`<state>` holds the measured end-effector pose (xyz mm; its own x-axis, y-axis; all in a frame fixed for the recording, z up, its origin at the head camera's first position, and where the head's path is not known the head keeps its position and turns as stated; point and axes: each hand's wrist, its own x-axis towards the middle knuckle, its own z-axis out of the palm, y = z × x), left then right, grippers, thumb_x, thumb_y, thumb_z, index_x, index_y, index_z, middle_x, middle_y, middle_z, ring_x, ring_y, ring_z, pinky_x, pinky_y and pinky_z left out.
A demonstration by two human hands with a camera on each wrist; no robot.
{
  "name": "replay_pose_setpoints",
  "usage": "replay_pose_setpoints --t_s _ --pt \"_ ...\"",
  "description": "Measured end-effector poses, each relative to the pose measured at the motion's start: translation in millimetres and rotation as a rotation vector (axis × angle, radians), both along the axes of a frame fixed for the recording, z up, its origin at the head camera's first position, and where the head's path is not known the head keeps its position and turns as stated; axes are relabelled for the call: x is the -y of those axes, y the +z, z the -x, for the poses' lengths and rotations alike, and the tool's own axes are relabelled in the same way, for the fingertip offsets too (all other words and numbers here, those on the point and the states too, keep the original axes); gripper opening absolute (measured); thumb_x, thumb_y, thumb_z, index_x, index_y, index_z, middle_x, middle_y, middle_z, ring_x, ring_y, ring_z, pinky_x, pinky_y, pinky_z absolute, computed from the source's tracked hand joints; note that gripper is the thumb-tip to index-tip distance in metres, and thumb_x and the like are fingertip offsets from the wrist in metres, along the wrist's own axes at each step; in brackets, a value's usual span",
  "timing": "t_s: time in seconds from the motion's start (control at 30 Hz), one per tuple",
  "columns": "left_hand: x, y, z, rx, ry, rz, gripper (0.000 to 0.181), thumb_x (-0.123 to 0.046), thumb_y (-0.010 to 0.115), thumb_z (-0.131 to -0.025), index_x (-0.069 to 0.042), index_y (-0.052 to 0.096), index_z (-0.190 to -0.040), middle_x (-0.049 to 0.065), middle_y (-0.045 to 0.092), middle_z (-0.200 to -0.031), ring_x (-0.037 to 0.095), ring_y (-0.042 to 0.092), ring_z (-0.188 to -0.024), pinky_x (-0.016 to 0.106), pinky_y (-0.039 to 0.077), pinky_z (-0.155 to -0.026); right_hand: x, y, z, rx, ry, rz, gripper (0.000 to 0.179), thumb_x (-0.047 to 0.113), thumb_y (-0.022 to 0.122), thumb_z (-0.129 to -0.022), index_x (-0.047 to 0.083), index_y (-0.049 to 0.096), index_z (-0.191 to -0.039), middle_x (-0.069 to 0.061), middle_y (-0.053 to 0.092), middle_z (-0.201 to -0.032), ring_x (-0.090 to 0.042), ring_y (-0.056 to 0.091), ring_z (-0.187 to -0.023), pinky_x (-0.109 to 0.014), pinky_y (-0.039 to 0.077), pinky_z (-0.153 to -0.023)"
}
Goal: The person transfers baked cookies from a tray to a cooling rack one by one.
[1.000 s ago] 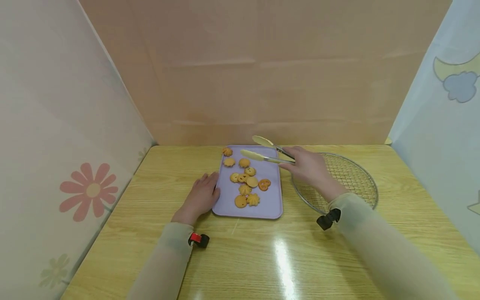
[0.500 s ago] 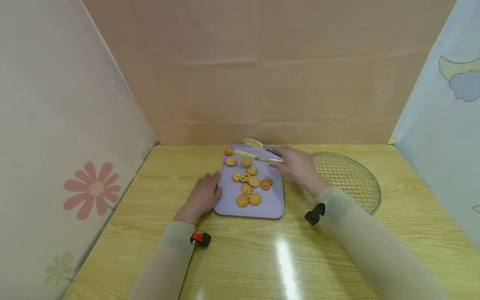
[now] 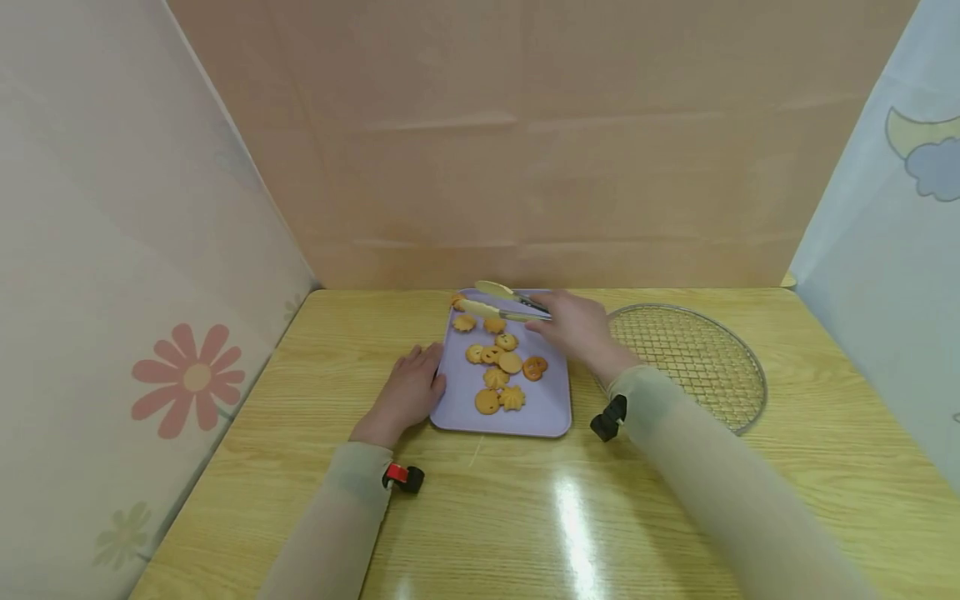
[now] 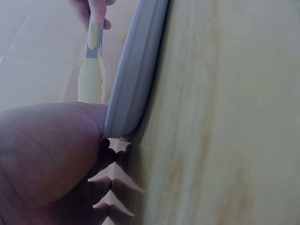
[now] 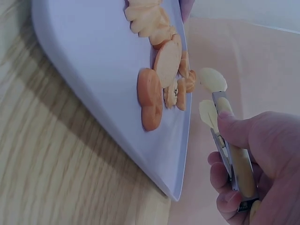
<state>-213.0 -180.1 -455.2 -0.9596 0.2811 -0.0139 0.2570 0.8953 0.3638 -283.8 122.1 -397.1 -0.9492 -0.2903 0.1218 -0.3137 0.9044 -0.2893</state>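
Observation:
My right hand [image 3: 576, 327] grips a pair of tongs [image 3: 480, 310] with pale yellow tips and metal arms. The tips stand spread apart over the far left part of a lilac tray [image 3: 543, 408], and nothing shows between them. One tip overlaps the cookie [image 3: 458, 301] in the far left corner. In the right wrist view my thumb and fingers wrap the tongs [image 5: 238, 164] from both sides. My left hand [image 3: 408, 387] rests at the tray's left edge, its thumb against the rim. In the left wrist view its fingertips touch the table.
Several cookies of different shapes lie on the tray, with a pretzel-shaped one [image 3: 535, 368] on the right side. A round wire rack [image 3: 690, 354] lies to the right of the tray, partly behind my right forearm. A tan backdrop [image 3: 487, 167] rises behind the table.
My right hand has moved left with the tongs, bringing the tips over the far left corner of the tray. My left hand keeps its place at the tray's edge.

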Motion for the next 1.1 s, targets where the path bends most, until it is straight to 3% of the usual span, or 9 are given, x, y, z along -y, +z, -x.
replay_pose_setpoints --t_s 0.3,0.8,1.1 --pt "-0.7 0.5 -1.7 -0.006 -0.004 -0.014 0.061 -0.020 0.055 -0.115 0.005 0.038 -0.168 0.022 0.041 -0.173 0.049 0.030 -0.162 0.063 0.021 -0.133 10 -2.9 6.4 0.035 0.002 0.018 0.059 0.043 0.077 -0.104 0.017 0.065 -0.156 -0.014 0.070 -0.147 -0.036 0.071 -0.125 -0.059 0.058 -0.095" --pt "-1.5 0.4 -1.4 -0.023 -0.009 -0.015 0.060 -0.018 0.055 -0.114 0.007 0.040 -0.167 0.023 0.043 -0.171 0.050 0.032 -0.161 0.063 0.023 -0.133 17 -10.1 16.7 0.062 -0.002 0.020 0.056 0.042 0.077 -0.104 0.016 0.068 -0.153 -0.014 0.072 -0.144 -0.034 0.072 -0.117 -0.058 0.058 -0.091" --pt "-0.1 -0.4 -1.0 -0.023 -0.009 -0.028 0.060 -0.017 0.055 -0.113 0.007 0.040 -0.166 0.024 0.042 -0.171 0.051 0.031 -0.161 0.064 0.022 -0.133 19 -12.3 19.5 0.078 -0.007 0.023 0.055 0.041 0.077 -0.105 0.016 0.068 -0.153 -0.014 0.069 -0.149 -0.034 0.070 -0.127 -0.060 0.057 -0.096"
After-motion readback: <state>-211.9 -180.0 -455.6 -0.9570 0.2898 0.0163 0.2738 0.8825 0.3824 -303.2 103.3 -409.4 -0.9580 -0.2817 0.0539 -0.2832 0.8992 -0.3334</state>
